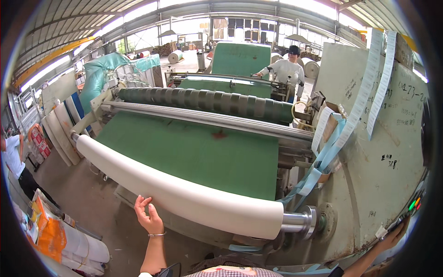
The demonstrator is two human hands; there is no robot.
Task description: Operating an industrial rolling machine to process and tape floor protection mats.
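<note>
A worker's left hand, fingers spread and holding nothing, rests open against the underside of a long white roll spanning the machine's front, below the green sheet; the right hand reaches the control panel at far right, its grip unclear
</note>
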